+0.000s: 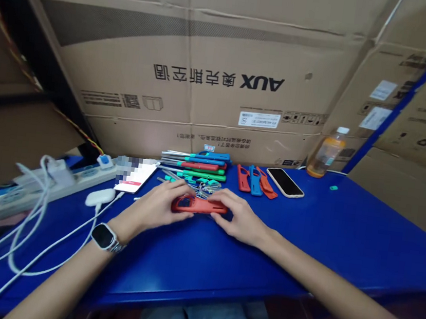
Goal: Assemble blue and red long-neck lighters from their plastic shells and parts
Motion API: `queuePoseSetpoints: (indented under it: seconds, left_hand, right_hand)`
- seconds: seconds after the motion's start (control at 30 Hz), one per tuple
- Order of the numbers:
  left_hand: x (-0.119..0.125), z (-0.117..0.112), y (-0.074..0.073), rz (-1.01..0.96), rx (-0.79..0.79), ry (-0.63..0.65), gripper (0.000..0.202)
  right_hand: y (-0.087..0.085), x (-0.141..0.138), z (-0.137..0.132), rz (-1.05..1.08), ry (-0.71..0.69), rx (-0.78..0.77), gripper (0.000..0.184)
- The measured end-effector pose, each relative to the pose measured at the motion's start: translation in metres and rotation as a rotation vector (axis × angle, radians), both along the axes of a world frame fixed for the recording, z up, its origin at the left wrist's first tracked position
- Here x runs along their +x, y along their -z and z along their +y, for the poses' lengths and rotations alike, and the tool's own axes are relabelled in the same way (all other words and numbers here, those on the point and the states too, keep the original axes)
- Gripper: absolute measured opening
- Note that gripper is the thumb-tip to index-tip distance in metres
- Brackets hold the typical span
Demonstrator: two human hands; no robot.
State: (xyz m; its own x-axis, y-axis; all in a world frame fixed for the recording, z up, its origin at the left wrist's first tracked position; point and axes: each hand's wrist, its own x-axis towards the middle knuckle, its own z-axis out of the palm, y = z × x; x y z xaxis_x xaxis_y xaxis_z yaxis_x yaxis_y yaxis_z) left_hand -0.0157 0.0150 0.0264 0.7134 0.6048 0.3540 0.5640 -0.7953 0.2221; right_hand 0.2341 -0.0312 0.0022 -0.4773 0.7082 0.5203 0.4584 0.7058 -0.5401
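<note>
Between the two hands, at mid-tabletop, a red plastic handle [199, 206] lay lengthwise, low over the blue surface; contact with the surface could not be told.

Left hand [160, 207]: fingers [178, 189] curled over the handle's left end, pinching it from above with the thumb below. Right hand [238, 219]: fingers [221, 195] closed together over the right end, thumb tucked under the edge. Both hands gripped the same piece, one at each end. A smartwatch [104, 237] sat on the left wrist, face up.

Just behind the hands: a scatter of small metal shafts and teal bits [204, 184], touching one another. Behind that, a stack of screwdrivers [196, 165] with blue, red and green grips, laid parallel with the shafts pointing left.

Right of the stack: three more plastic handles [256, 180], red, blue and orange, side by side. Next to them a smartphone [285, 182], screen up and dark. Farther right, near the back edge, a bottle of orange liquid [326, 152] stood upright with a white cap, and a small teal piece [334, 188] lay alone.

Left of the hands: a white earbud case [100, 197], a white power strip [50, 183] with a plug in it, and white cables [20, 239] looping across the tabletop [343, 237].

Background: large cardboard boxes [193, 64], print upside down.
</note>
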Motion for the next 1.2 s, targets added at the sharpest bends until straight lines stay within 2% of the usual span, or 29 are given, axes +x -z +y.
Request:
queuePoseSetpoints:
  seconds: [0.1, 0.2, 0.37, 0.53, 0.63, 0.73, 0.87, 0.97, 1.07, 1.13, 1.2]
  left_hand:
    - [-0.016, -0.013, 0.010, 0.003, -0.071, -0.067, 0.026]
    - [-0.020, -0.016, 0.015, 0.016, -0.145, -0.077, 0.024]
    - [-0.020, -0.013, 0.022, -0.015, -0.232, -0.058, 0.025]
    - [-0.018, -0.011, 0.029, -0.079, -0.280, -0.054, 0.028]
    - [-0.019, -0.010, 0.028, -0.176, -0.307, -0.063, 0.029]
    - [-0.019, -0.012, 0.023, -0.276, -0.259, -0.053, 0.030]
    - [-0.021, -0.014, 0.017, -0.273, -0.123, -0.017, 0.039]
    - [-0.026, -0.012, 0.013, -0.299, -0.102, -0.018, 0.032]
    - [-0.036, -0.008, 0.007, -0.421, -0.059, -0.120, 0.031]
    - [-0.042, -0.007, 0.004, -0.472, -0.023, -0.180, 0.033]
    - [-0.045, -0.007, 0.003, -0.471, -0.009, -0.183, 0.033]
  right_hand:
    - [-0.002, -0.018, 0.003, -0.060, -0.032, -0.073, 0.028]
    - [-0.003, -0.030, 0.007, -0.095, -0.033, -0.165, 0.031]
    - [0.002, -0.037, 0.008, -0.141, 0.013, -0.165, 0.035]
    - [0.007, -0.033, 0.008, 0.011, 0.027, -0.216, 0.019]
    - [0.009, -0.031, 0.011, 0.104, 0.101, -0.227, 0.021]
    - [0.012, -0.032, 0.015, 0.191, 0.159, -0.265, 0.025]
    - [0.015, -0.036, 0.021, 0.251, 0.159, -0.338, 0.031]
    - [0.016, -0.036, 0.022, 0.280, 0.236, -0.268, 0.030]
    - [0.015, -0.033, 0.015, 0.244, 0.322, -0.164, 0.028]
    - [0.014, -0.034, 0.009, 0.086, 0.305, -0.099, 0.024]
    - [0.014, -0.038, 0.003, -0.108, 0.237, -0.053, 0.027]
